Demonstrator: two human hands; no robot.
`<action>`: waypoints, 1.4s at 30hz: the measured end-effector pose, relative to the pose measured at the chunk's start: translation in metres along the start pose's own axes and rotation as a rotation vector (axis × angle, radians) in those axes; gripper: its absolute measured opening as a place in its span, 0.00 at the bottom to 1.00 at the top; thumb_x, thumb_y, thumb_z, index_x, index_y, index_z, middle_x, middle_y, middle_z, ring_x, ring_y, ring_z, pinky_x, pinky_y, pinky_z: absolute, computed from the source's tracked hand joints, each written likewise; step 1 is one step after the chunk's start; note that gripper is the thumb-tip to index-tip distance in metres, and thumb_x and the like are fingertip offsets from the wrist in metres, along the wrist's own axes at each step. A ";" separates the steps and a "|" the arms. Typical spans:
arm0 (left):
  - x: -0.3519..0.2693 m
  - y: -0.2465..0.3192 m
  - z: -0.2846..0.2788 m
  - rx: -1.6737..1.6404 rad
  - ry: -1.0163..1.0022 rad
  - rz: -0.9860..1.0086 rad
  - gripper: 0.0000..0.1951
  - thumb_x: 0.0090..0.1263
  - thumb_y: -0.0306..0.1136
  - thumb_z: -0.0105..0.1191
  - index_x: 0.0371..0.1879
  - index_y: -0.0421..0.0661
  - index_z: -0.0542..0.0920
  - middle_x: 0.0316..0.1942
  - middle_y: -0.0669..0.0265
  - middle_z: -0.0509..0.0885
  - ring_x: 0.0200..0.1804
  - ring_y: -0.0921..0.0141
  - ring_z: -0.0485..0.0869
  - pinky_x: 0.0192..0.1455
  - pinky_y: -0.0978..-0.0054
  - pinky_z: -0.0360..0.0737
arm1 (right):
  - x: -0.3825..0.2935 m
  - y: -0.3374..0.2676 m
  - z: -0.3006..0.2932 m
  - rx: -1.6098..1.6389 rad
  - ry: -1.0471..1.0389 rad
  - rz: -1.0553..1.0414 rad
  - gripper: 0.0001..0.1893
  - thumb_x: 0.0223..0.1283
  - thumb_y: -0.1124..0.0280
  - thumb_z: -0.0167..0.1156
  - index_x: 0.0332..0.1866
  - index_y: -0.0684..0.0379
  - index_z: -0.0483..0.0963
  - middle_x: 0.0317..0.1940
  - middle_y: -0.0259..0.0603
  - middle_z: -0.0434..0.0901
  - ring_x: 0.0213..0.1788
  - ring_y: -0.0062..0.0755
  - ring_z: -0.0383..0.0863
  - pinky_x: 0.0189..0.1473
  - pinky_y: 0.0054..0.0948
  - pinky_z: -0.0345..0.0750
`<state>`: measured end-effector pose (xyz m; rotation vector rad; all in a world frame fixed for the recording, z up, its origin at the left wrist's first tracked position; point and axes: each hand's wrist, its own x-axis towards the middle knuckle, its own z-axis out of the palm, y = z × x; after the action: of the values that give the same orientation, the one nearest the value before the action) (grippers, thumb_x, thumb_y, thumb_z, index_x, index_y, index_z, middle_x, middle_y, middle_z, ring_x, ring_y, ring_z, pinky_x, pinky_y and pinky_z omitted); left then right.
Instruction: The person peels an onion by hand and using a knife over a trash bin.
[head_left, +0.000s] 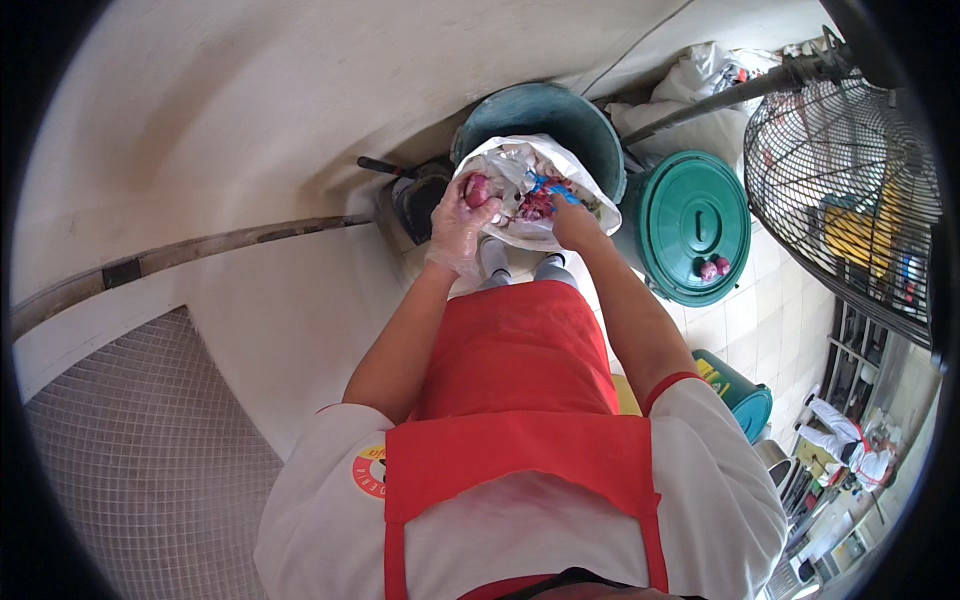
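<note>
My left hand (461, 225), in a clear plastic glove, holds a purple-red onion (477, 190) over the left side of a white sack (607, 214). The bare right hand (576, 223) reaches over the sack's right side, its fingers at a blue item (564, 193), perhaps a knife handle; whether it grips this cannot be told. Inside the open sack lie red onion peels (535, 205), pale scraps and clear plastic. The sack's mouth is spread in front of a large blue-green tub (540, 101).
Two red onions (708, 270) rest on a green lidded bin (679, 195) at right. Beyond stands a caged fan (847, 172). A black dustpan (420, 199) leans near the wall at left. Full white sacks (694, 124) lie behind. Another person (840, 435) is far off at lower right.
</note>
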<state>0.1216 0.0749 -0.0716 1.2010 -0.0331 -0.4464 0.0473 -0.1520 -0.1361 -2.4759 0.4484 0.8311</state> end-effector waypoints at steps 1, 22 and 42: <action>0.001 -0.006 -0.006 -0.104 -0.009 -0.065 0.26 0.67 0.15 0.59 0.66 0.42 0.75 0.55 0.64 0.79 0.56 0.68 0.81 0.68 0.68 0.78 | -0.007 -0.004 -0.002 0.029 0.045 0.003 0.30 0.75 0.58 0.48 0.75 0.64 0.61 0.51 0.72 0.83 0.55 0.68 0.85 0.60 0.59 0.77; 0.013 -0.007 0.055 -0.215 0.165 -0.425 0.32 0.87 0.56 0.31 0.66 0.39 0.75 0.60 0.56 0.82 0.59 0.62 0.82 0.64 0.63 0.79 | -0.093 -0.086 -0.037 0.495 0.370 -0.338 0.33 0.80 0.53 0.48 0.83 0.56 0.56 0.62 0.66 0.79 0.64 0.63 0.79 0.66 0.47 0.74; 0.015 0.002 0.049 0.523 0.128 -0.070 0.34 0.86 0.54 0.30 0.45 0.34 0.83 0.37 0.58 0.87 0.42 0.63 0.85 0.51 0.62 0.79 | -0.104 -0.108 -0.055 0.299 0.489 -0.236 0.29 0.81 0.50 0.46 0.82 0.45 0.60 0.53 0.58 0.85 0.50 0.61 0.86 0.51 0.50 0.81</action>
<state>0.1234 0.0263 -0.0547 1.7480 0.0028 -0.4338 0.0420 -0.0768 0.0048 -2.3693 0.3975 0.0495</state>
